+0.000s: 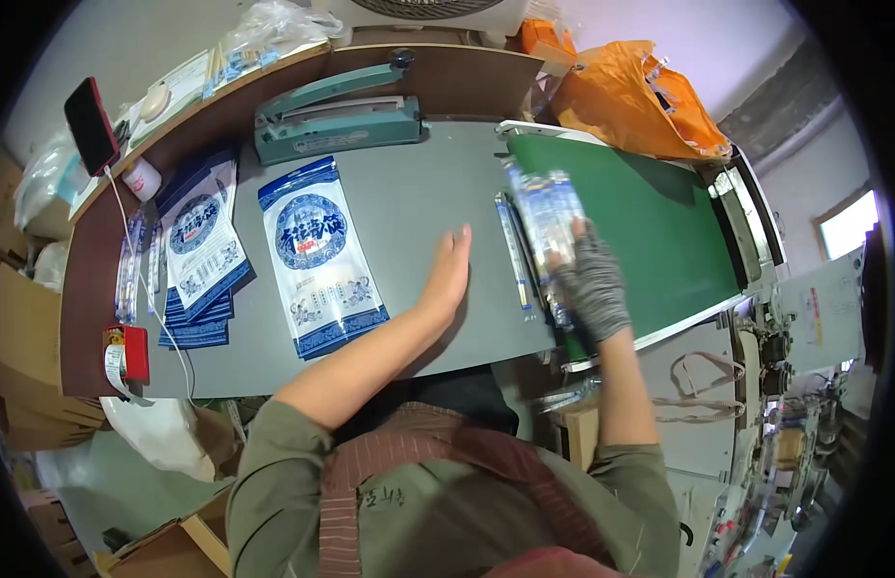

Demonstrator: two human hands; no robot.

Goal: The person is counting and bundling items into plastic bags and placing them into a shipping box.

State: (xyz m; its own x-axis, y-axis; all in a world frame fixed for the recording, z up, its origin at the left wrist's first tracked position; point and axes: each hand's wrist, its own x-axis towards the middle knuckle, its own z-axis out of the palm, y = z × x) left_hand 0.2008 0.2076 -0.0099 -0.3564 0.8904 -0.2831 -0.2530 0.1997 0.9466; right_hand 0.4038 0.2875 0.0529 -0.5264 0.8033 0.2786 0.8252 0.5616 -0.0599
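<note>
My right hand, in a grey striped fingerless glove, grips a bundle of wrapped chopsticks in blue-and-white clear sleeves. The bundle is over the near-left edge of the green conveyor belt and somewhat blurred. Just left of it, a few loose wrapped chopsticks lie on the grey table. My left hand is bare and holds nothing, fingers stretched out above the table. Left of my left forearm lies a flat blue-and-white printed plastic pouch.
A stack of similar pouches lies at the left, beside more wrapped chopsticks and a red tape dispenser. A teal bag sealer stands at the back. An orange bag sits behind the belt. A phone stands on the left ledge.
</note>
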